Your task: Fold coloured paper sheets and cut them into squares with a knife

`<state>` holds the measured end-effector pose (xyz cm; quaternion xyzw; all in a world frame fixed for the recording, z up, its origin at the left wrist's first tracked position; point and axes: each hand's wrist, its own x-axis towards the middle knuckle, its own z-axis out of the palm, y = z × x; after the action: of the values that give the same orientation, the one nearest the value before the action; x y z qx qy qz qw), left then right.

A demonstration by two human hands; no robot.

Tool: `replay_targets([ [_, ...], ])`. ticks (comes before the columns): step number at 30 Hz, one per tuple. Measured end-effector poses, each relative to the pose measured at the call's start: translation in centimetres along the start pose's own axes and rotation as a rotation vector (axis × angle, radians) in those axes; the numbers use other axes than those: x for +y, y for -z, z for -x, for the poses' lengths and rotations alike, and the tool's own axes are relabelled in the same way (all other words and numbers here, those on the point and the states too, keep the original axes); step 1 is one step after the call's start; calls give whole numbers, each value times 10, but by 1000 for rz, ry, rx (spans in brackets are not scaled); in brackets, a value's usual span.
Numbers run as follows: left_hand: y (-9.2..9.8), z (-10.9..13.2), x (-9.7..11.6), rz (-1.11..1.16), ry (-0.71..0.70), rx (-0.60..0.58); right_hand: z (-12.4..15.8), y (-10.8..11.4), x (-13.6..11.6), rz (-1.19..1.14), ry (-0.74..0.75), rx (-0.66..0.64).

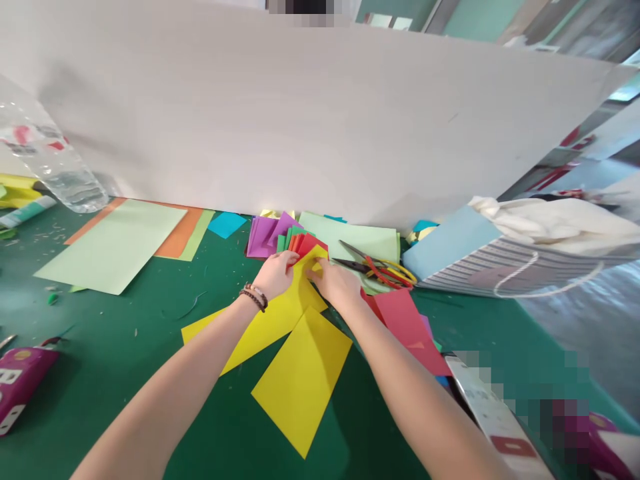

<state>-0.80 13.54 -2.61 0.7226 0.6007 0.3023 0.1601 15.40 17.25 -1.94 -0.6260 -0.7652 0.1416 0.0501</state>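
Note:
My left hand, with beaded bracelets at the wrist, is closed at the left edge of a sheet of yellow paper. My right hand pinches the same sheet near its raised top corner. A second piece of yellow paper lies flat nearer to me. Just beyond my fingers are small stacks of red paper, green paper and purple paper. Scissors with red and yellow handles rest on pale green paper right of my right hand. My fingertips are partly hidden.
A striped paper bag holding white material stands at the right. Pale green and orange sheets and a tilted plastic bottle are at the left. Pink paper and a phone-like device lie beside my right forearm. A white partition closes the back.

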Motion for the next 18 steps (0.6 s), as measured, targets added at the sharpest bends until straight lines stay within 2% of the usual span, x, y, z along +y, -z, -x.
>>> replay_targets([
  [4, 23, 23, 16, -43, -16, 13, 20, 26, 13, 21, 17, 64],
  [7, 38, 60, 31, -68, 11, -5, 50, 49, 39, 6, 45, 111],
  [9, 39, 89, 40, -71, 48, -40, 73, 56, 54, -3, 70, 119],
  [13, 23, 133, 53, -78, 104, -127, 108, 38, 66, -16, 173, -29],
  [18, 6, 146, 58, -119, 103, -198, 118, 7, 66, 10, 198, -99],
])
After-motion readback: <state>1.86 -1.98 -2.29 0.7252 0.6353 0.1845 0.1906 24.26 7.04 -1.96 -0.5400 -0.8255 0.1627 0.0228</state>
